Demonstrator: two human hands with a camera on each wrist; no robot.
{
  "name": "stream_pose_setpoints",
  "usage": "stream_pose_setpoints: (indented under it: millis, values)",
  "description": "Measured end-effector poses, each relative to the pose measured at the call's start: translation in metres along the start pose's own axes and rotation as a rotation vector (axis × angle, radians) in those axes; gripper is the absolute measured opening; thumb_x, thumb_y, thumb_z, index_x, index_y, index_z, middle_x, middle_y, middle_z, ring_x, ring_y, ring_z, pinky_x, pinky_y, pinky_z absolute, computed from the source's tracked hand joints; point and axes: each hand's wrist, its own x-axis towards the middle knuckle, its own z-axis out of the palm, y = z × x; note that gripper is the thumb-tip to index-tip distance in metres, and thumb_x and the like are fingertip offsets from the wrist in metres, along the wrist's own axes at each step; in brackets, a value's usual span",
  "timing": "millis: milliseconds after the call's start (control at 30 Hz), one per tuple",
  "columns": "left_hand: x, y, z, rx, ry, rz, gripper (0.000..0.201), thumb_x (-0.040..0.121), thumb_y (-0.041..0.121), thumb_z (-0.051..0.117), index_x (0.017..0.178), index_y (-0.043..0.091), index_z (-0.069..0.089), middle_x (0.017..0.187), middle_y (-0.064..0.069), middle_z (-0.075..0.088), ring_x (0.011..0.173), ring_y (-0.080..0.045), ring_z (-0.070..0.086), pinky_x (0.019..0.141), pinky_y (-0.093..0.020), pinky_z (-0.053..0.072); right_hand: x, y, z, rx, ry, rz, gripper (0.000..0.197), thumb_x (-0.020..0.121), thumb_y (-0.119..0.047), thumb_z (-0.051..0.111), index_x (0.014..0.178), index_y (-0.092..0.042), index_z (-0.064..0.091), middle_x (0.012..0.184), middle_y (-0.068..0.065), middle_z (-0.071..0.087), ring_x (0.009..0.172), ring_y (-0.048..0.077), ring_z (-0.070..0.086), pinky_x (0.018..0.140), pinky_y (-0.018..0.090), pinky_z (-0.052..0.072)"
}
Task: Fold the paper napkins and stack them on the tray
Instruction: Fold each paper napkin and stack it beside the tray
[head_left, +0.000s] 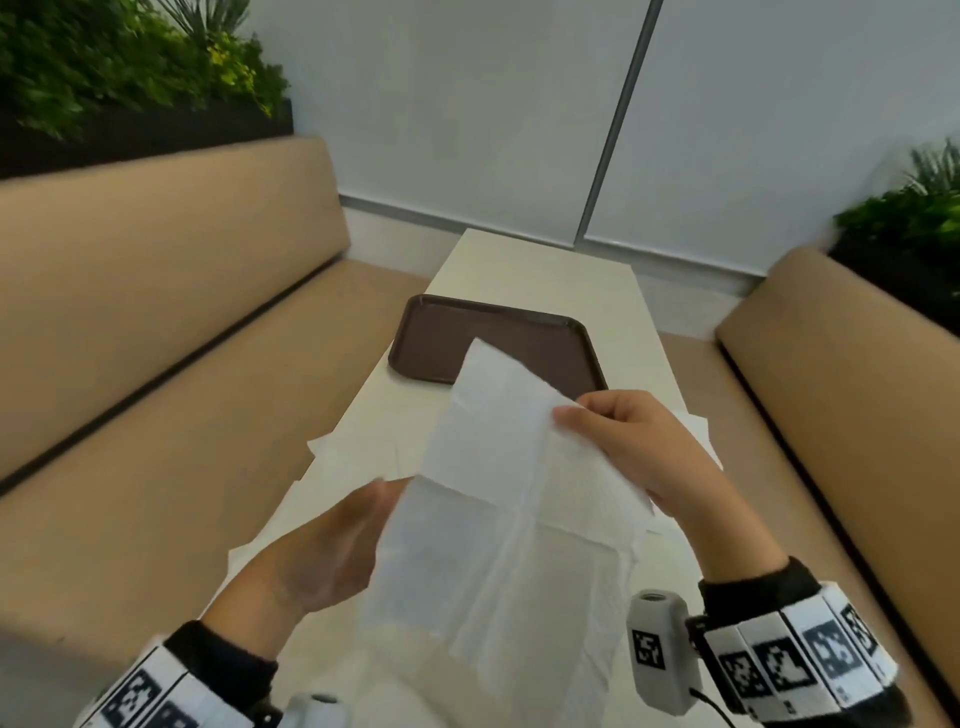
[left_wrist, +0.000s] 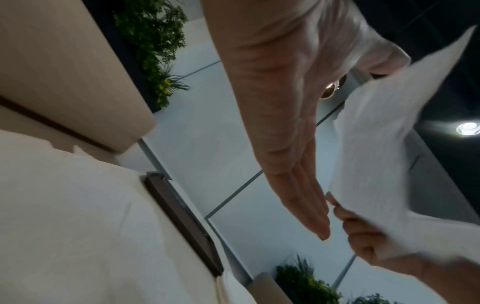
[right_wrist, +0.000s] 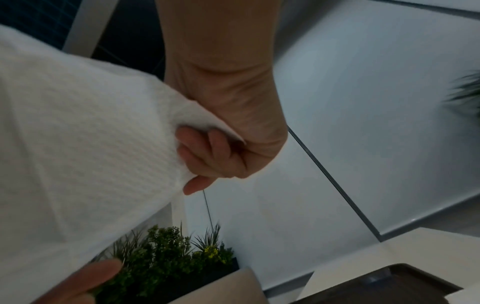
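Embossed, creased white paper napkin (head_left: 498, 499); smooth matt brown plastic tray (head_left: 436, 332).

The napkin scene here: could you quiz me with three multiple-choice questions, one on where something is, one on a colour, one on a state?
1. Where is the tray?
A. on the table, beyond the hands
B. on the left bench
C. on the floor

2. What colour is the tray?
A. white
B. dark brown
C. green

3. How is the raised napkin held?
A. lying flat, untouched
B. right hand pinches it, left hand flat against it
C. crumpled in one fist

Answers:
1 A, it sits on the pale table.
2 B, head view shows brown.
3 B, right fingers curl on the edge.
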Motion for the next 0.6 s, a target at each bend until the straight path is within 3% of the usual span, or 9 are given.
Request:
stream_pose_setpoints:
  millis: [33, 67, 100, 200, 300, 367, 433, 500, 600]
  values:
    - [0.005, 0.005, 0.007, 0.037, 0.072, -0.136, 0.054, 0.076, 0.054, 0.069, 0.117, 0.019, 0.068, 0.118, 0.000, 0.068, 0.109, -0.012, 0.063, 0.088, -0.024, 0.051, 0.000, 0.003, 0.001, -0.017, -0.007, 0.009, 0.039, 0.087, -0.032, 0.064, 0.077, 0.006, 0.059, 0.065, 0.009, 0.048, 0.057, 0.018, 0.043, 0.055, 0.027, 0.035]
    - [0.011, 0.006, 0.010, 0.055, 0.156, -0.219, 0.061, 0.053, 0.054, 0.085, 0.103, 0.020, 0.075, 0.105, 0.000, 0.073, 0.096, -0.014, 0.069, 0.077, -0.025, 0.055, -0.001, 0.006, 0.002, -0.036, -0.018, 0.027, 0.042, 0.086, -0.032, 0.065, 0.077, 0.008, 0.056, 0.065, 0.010, 0.044, 0.056, 0.019, 0.040, 0.054, 0.026, 0.033]
    - [0.014, 0.005, 0.012, 0.122, 0.217, -0.270, 0.063, 0.044, 0.046, 0.090, 0.099, 0.016, 0.076, 0.098, -0.003, 0.075, 0.089, -0.018, 0.071, 0.072, -0.027, 0.056, -0.001, 0.008, 0.002, -0.044, -0.028, 0.048, 0.045, 0.085, -0.033, 0.065, 0.076, 0.009, 0.053, 0.065, 0.010, 0.040, 0.055, 0.019, 0.037, 0.052, 0.025, 0.031]
    - [0.023, 0.003, 0.016, 0.194, 0.321, -0.307, 0.037, 0.066, 0.019, 0.079, 0.100, 0.006, 0.071, 0.098, -0.012, 0.074, 0.085, -0.025, 0.072, 0.070, -0.031, 0.057, -0.003, 0.018, -0.003, 0.112, -0.032, 0.147, 0.049, 0.085, -0.045, 0.063, 0.079, 0.004, 0.060, 0.069, 0.019, 0.053, 0.059, 0.023, 0.050, 0.057, 0.027, 0.041]
    - [0.024, 0.001, 0.015, 0.166, 0.422, -0.285, 0.015, 0.078, 0.012, 0.070, 0.092, 0.009, 0.072, 0.094, -0.012, 0.075, 0.080, -0.025, 0.073, 0.066, -0.031, 0.057, -0.014, 0.040, -0.001, 0.562, -0.026, 0.331, 0.046, 0.085, -0.056, 0.058, 0.101, -0.015, 0.070, 0.090, 0.009, 0.071, 0.078, 0.018, 0.071, 0.071, 0.028, 0.056]
    - [0.023, -0.002, 0.011, 0.119, 0.467, -0.265, 0.022, 0.080, 0.014, 0.064, 0.101, 0.008, 0.070, 0.097, -0.012, 0.074, 0.085, -0.027, 0.072, 0.070, -0.034, 0.057, -0.023, 0.063, 0.005, 0.782, -0.112, 0.344, 0.072, 0.065, -0.065, 0.074, 0.120, -0.019, 0.064, 0.103, 0.010, 0.068, 0.096, 0.023, 0.070, 0.082, 0.036, 0.057]
    - [0.022, -0.005, 0.006, 0.100, 0.516, -0.246, 0.036, 0.076, 0.019, 0.068, 0.110, 0.005, 0.066, 0.103, -0.013, 0.073, 0.091, -0.029, 0.071, 0.078, -0.039, 0.055, -0.033, 0.076, 0.012, 0.824, -0.188, 0.249, 0.097, 0.043, -0.059, 0.088, 0.128, -0.027, 0.054, 0.104, 0.013, 0.070, 0.089, 0.026, 0.071, 0.071, 0.036, 0.059]
    - [0.019, -0.009, 0.001, 0.120, 0.502, -0.226, 0.051, 0.070, 0.029, 0.080, 0.113, 0.007, 0.065, 0.107, -0.012, 0.072, 0.097, -0.029, 0.070, 0.080, -0.038, 0.056, -0.039, 0.085, 0.015, 0.779, -0.133, 0.162, 0.108, 0.036, -0.047, 0.094, 0.130, -0.035, 0.042, 0.102, 0.018, 0.071, 0.086, 0.029, 0.071, 0.068, 0.036, 0.058]
    - [0.014, -0.010, -0.003, 0.249, 0.458, -0.169, 0.080, 0.047, 0.042, 0.091, 0.117, 0.016, 0.063, 0.111, -0.007, 0.071, 0.102, -0.026, 0.068, 0.076, -0.030, 0.058, -0.045, 0.086, 0.014, 0.736, -0.011, 0.056, 0.098, 0.039, -0.046, 0.094, 0.123, -0.043, 0.045, 0.099, 0.021, 0.071, 0.088, 0.035, 0.070, 0.075, 0.039, 0.059]
